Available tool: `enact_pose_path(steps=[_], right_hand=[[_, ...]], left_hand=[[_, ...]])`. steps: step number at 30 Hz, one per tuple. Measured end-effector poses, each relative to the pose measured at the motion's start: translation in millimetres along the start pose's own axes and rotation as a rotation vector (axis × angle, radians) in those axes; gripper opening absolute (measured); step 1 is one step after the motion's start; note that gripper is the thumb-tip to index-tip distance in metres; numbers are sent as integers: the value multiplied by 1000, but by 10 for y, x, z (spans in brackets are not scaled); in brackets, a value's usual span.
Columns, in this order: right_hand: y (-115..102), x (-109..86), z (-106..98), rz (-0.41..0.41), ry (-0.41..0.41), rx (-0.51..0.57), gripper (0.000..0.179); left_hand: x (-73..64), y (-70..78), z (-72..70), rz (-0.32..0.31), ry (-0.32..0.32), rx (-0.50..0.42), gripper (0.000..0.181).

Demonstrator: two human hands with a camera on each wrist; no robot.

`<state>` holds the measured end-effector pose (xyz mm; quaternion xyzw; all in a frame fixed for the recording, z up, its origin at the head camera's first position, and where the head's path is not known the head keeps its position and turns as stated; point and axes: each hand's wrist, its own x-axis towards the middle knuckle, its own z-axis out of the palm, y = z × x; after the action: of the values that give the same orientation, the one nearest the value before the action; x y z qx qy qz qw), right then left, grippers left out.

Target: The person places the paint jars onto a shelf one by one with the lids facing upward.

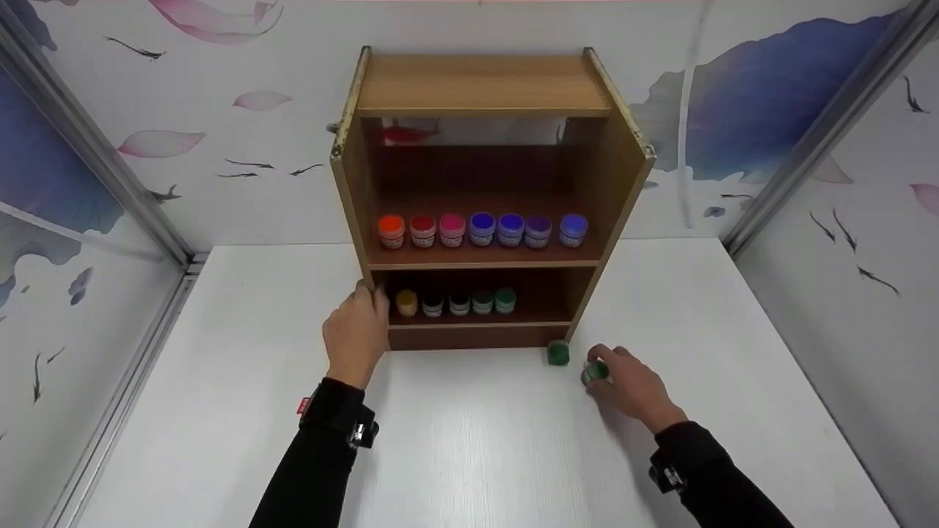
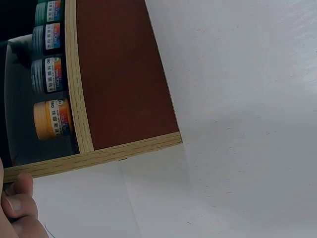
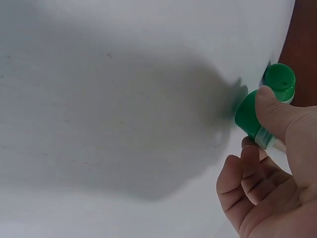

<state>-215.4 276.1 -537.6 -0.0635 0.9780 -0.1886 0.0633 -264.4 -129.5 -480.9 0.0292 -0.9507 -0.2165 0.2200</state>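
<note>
My left hand grips the lower left side panel of a small wooden shelf; its curled fingers show against the panel's edge in the left wrist view. Off the shelf's lower right corner, my right hand pinches a paint jar with a green lid between thumb and fingers. It is tilted, close over the white table. Another green-lidded paint jar stands on the table against the shelf's front right corner. In the lower compartment stand a yellow paint jar, dark ones and a green one.
On the middle shelf board stands a row of several paint jars, from an orange one through reds and pink to blues and a violet-blue one. The white table extends to printed panels with metal frame bars.
</note>
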Motion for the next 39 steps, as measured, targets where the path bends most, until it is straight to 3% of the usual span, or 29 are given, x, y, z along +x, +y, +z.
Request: enact_pose_path(steps=[13,19,23,39], right_hand=[[-19,5,57,-38,10,-62,43],[-32,9,6,63,-50,-67,52],[-60,31,-33,128,-47,-92,60],[-88,55,-37,19,-30,-109,29]], left_hand=[[2,3,-6,-25,-27,-5,41],[6,-4,-1,-25,-30,-5,41],[9,-6,-3,-24,-35,1,43],[10,-6,-8,-35,-54,-5,42]])
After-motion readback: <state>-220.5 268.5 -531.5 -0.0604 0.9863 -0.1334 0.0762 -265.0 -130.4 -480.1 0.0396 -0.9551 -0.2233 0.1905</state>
